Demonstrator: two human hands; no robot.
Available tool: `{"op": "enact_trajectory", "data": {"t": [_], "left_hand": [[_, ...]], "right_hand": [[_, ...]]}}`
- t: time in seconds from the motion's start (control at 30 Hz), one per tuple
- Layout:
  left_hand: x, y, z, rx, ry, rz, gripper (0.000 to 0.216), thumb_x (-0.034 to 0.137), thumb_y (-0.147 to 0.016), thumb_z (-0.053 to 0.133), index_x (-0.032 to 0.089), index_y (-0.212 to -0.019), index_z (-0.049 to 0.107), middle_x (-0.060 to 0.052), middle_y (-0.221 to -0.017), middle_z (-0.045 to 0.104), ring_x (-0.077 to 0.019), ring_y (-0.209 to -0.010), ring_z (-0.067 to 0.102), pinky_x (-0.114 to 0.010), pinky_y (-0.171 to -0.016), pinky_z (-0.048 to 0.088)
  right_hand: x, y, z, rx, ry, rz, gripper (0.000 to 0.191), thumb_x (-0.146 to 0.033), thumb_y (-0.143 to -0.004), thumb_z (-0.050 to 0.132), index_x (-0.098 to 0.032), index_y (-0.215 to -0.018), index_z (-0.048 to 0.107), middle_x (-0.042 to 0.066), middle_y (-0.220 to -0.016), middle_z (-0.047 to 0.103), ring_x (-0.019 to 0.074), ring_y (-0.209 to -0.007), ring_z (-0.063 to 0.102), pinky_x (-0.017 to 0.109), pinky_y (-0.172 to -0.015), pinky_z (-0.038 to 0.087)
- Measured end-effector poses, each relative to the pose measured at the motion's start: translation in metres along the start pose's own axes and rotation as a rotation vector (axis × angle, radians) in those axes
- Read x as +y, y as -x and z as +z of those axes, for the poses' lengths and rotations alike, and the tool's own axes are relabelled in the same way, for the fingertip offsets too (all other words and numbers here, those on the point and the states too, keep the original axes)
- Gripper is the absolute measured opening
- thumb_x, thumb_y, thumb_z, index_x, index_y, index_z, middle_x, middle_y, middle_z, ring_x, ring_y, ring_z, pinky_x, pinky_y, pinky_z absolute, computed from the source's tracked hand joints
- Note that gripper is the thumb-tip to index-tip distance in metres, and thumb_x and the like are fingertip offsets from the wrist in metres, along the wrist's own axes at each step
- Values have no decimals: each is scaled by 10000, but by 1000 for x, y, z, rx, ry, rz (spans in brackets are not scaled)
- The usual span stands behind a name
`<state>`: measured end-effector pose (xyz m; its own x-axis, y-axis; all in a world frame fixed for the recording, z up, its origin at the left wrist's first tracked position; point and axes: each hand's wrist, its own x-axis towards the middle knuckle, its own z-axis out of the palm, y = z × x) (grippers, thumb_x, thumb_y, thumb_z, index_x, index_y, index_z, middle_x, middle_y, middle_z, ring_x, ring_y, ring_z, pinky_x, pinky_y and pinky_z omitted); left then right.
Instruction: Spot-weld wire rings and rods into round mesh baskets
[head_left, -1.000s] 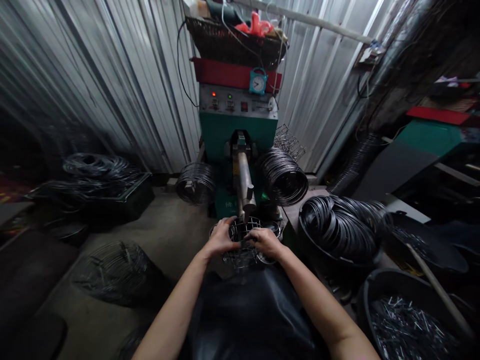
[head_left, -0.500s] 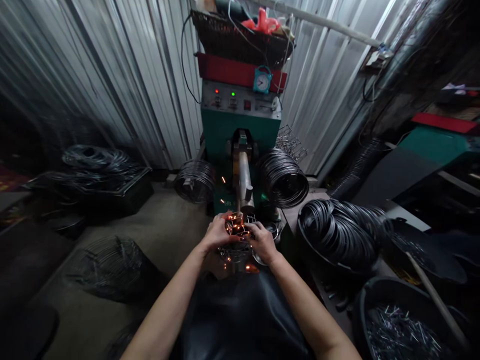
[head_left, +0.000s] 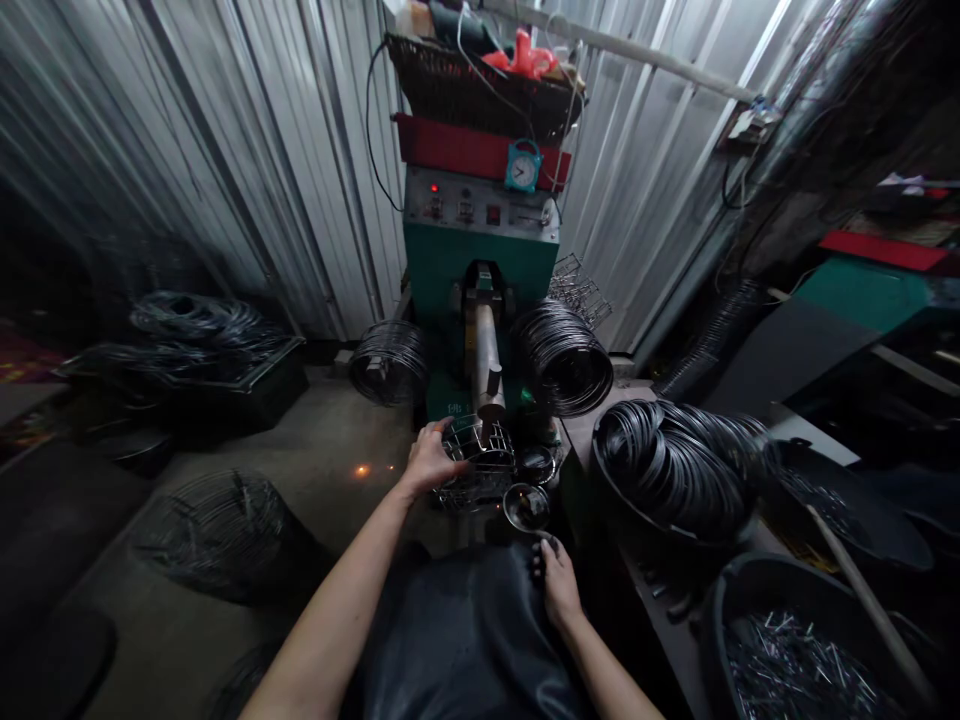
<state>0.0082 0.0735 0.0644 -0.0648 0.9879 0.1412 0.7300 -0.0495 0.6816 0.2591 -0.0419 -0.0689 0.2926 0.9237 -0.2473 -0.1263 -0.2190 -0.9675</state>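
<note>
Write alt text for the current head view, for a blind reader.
A person's left grip holds a wire basket at the metal arm of a green machine; the right grip is apart, by the black apron. Orange sparks glow to the left. Wire coils flank the machine; a tub holds cut wire.

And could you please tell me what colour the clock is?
The clock is teal-blue around its pale face; the head view shows it best.

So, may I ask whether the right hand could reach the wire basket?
Probably yes: the left hand covers the wire basket only at its left, though round metal pieces near its right may hinder the right hand.
</note>
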Motion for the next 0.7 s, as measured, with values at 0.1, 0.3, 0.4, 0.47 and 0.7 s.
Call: {"op": "enact_trajectory", "data": {"t": [0.1,0.3,0.4,0.47,0.7], "left_hand": [[-2,-4,1,11,-10,1,837,366,-499,736,156,-1251,434,-131,-1218,501,-296,-1152,471,-395,-960,388],[-3,-9,2,9,-26,-27,848,388,-493,759,175,-1248,437,-129,-1217,509,-295,-1154,470,-397,-945,392],[1,-11,0,-14,-46,-17,865,412,-494,769,193,-1261,434,-124,-1199,522,-304,-1159,469,-397,-922,406],[4,-12,-2,-26,-62,-19,875,410,-501,769,200,-1275,420,-126,-1221,512,-309,-1179,455,-400,-925,402],[-23,5,4,61,125,-14,1024,439,-542,769,160,-1375,243,-186,-1379,377,-336,-1279,356,-448,-1026,322]], "right_hand": [[-10,-5,1,-12,-147,168,337,-389,-542,689,-172,-788,612,-19,-606,582,88,-459,467,182,-392,319],[-11,-3,-2,20,-258,234,260,-284,-536,692,-176,-742,576,-2,-607,624,87,-441,485,168,-365,306],[-12,-2,-3,31,-305,295,232,-240,-542,706,-179,-717,566,5,-611,627,102,-456,526,178,-376,359],[-14,-2,-4,29,-343,336,219,-222,-544,711,-183,-711,575,-8,-591,606,112,-464,546,198,-396,406],[-24,-1,-14,-144,-359,330,175,-291,-578,705,-199,-661,582,-17,-549,555,134,-495,553,263,-467,473]]}}
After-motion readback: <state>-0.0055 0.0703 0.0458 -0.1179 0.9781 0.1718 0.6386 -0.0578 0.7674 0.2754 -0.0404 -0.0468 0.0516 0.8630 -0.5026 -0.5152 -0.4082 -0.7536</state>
